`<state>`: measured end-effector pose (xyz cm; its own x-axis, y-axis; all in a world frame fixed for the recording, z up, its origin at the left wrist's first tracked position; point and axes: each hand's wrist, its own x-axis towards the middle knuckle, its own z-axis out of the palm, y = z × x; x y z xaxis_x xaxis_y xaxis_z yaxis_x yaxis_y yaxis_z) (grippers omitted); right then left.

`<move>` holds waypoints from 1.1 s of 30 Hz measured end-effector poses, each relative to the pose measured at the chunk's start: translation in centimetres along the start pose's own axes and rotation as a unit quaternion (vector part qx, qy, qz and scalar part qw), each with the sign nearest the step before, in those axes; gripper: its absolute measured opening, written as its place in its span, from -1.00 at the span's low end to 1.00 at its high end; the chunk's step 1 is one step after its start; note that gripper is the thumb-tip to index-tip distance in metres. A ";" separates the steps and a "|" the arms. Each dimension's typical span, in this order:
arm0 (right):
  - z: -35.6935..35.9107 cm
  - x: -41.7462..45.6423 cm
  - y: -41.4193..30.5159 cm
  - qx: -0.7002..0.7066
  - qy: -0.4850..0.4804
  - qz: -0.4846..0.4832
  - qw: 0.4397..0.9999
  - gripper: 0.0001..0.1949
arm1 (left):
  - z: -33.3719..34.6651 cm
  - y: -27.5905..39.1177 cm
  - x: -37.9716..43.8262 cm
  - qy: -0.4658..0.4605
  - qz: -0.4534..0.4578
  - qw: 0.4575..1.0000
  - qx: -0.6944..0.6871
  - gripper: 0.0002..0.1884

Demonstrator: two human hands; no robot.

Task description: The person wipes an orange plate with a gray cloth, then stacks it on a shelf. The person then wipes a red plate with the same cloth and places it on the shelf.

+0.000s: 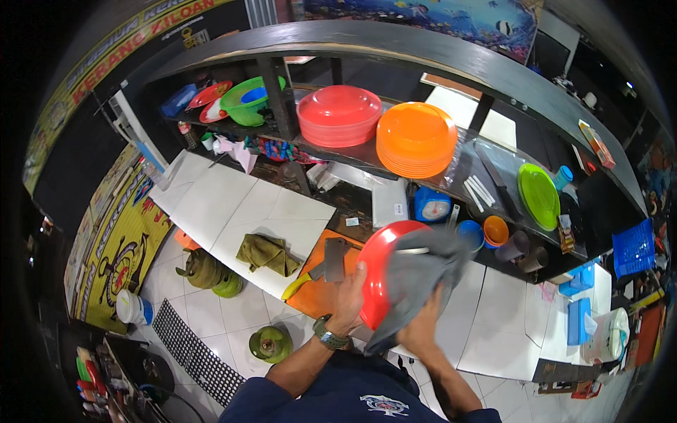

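My left hand [349, 301] grips the left rim of a red plastic plate [376, 264], held up in front of me over the counter. A grey cloth [428, 269] is draped across the plate's right side, and my right hand [423, 322] holds it from below. The cloth is blurred at its edges and hides much of the plate. Behind my left hand lies an orange cutting board [312, 304] with a cleaver [334, 259] and a yellow-handled knife [297, 286] on it.
A folded olive cloth [267, 255] lies on the white tiled counter [296, 203]. The shelf holds stacks of red plates [338, 116] and orange plates [417, 140], a long knife [497, 180] and a green plate [538, 195]. Below are a blue scale [432, 203] and cups [495, 231]. Gas cylinders [271, 343] stand on the floor.
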<state>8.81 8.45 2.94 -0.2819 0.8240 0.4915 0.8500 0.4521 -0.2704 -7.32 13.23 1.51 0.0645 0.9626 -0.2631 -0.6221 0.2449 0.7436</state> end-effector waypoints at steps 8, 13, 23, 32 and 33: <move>1.2 2.5 4.1 0.296 -0.045 0.212 0.930 -0.63 | 0.9 -0.7 -2.2 -0.053 0.126 0.937 0.322 -0.39; 6.0 -0.9 2.7 0.116 0.084 -0.037 0.989 -0.61 | 1.0 -0.8 -1.6 -0.073 0.179 0.934 0.300 -0.33; 4.8 0.7 4.7 0.301 0.096 -0.068 0.946 -0.63 | 1.1 2.3 -2.1 -0.126 0.224 0.875 0.411 -0.31; 6.5 -0.9 6.3 0.178 0.092 -0.100 0.975 -0.67 | 0.7 2.4 -1.2 -0.165 0.237 0.850 0.440 -0.29; 6.7 -0.5 5.0 0.187 0.107 -0.133 0.967 -0.67 | -1.3 0.4 0.6 -0.156 0.237 0.853 0.438 -0.29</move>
<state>10.20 12.56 -4.20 -0.3359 0.5902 0.7341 0.5287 0.7631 -0.3717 -8.57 13.72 0.88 0.2568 0.9280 0.2700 0.1781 -0.3200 0.9305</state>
